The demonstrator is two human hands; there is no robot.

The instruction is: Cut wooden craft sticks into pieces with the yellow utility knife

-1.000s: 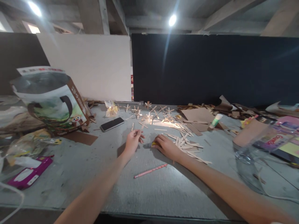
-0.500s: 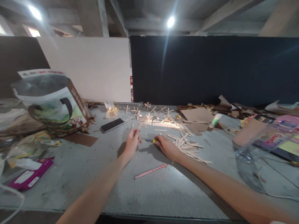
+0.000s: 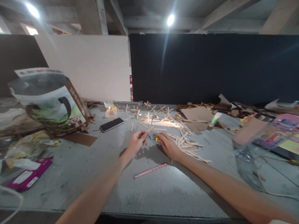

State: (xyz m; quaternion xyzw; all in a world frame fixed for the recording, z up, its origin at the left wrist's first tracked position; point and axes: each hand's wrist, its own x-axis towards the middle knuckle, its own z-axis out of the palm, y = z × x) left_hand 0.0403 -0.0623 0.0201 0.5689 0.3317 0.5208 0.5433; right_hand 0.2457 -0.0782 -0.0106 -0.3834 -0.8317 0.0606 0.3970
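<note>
My left hand (image 3: 137,140) is closed in a pinch on a wooden stick (image 3: 150,128) that pokes out beyond its fingertips, angled up to the right. Just to the right, my right hand (image 3: 168,144) grips a yellow-handled craft knife (image 3: 157,137). The knife's blade points left, close to the left fingers; whether it touches the stick I cannot tell. A short stick (image 3: 132,127) lies on the table behind my left hand. Beyond both hands are several sticks joined into crossed shapes (image 3: 153,109), and a loose pile of sticks (image 3: 184,141) lies beside my right hand.
Nearer me lies a pink pencil (image 3: 150,171). A phone (image 3: 111,124), a large printed bag (image 3: 50,105) and a magenta pack (image 3: 30,175) are on the left. Cardboard (image 3: 198,115), a glue stick (image 3: 215,119) and a clear plastic bottle (image 3: 249,155) are on the right.
My left hand has moved right with its stick, closer to the knife. The knife and my right hand have shifted slightly. The short stick now shows clear of my left hand.
</note>
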